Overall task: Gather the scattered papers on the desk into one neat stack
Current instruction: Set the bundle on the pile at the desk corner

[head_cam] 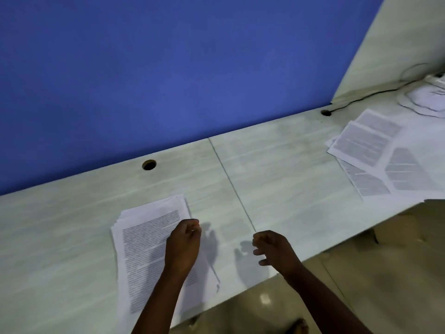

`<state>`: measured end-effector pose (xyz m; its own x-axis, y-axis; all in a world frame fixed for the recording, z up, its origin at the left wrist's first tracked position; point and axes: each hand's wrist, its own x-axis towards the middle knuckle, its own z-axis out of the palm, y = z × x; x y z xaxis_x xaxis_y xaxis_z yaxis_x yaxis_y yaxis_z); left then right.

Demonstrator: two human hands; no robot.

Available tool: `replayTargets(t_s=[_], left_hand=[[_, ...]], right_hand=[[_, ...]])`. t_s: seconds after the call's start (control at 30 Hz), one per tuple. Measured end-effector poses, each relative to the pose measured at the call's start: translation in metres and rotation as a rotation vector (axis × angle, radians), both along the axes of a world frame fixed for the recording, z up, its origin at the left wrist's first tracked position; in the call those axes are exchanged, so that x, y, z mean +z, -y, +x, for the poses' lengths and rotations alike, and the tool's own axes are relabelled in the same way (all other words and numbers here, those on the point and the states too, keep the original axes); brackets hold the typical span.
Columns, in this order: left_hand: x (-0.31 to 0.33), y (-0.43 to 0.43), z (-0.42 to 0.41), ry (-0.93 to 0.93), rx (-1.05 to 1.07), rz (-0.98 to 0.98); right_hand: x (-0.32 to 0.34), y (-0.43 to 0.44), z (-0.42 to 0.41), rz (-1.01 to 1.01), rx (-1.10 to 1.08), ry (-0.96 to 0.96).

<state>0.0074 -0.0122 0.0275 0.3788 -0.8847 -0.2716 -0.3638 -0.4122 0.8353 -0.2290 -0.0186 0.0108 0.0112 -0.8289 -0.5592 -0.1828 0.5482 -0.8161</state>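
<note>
A person's left hand [184,244] hovers at the right edge of a stack of printed papers [144,242] on the near left of the pale desk [277,169]. Its fingers [192,226] are curled together, and whether they pinch a sheet cannot be told. The right hand [274,249] hangs over the desk's near edge, fingers loosely apart and holding nothing. More scattered papers [375,153] overlap at the far right.

Office workstation: pale counter [277,165] set against a blue partition [144,68], cable holes [149,164] cut through the top, a black cable [361,98] trailing, printed papers [366,141] strewn at the corner.
</note>
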Motion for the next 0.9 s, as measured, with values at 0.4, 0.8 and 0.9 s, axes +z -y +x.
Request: replayTargets(t_s=[0.4,0.8,0.9], left_hand=[[0.005,0.074,-0.205,-0.203,-0.224,0.020],[-0.007,0.150,-0.367,-0.211,-0.444,0.076],[-0.011,0.179,-0.395,-0.212,-0.492,0.068]], right_hand=[[0.014,0.026,-0.209,-0.009,-0.253,0.093],[-0.001,0.055,-0.361,0.011,-0.487,0.091],[-0.002,0.069,-0.381,0.001,-0.519,0.086]])
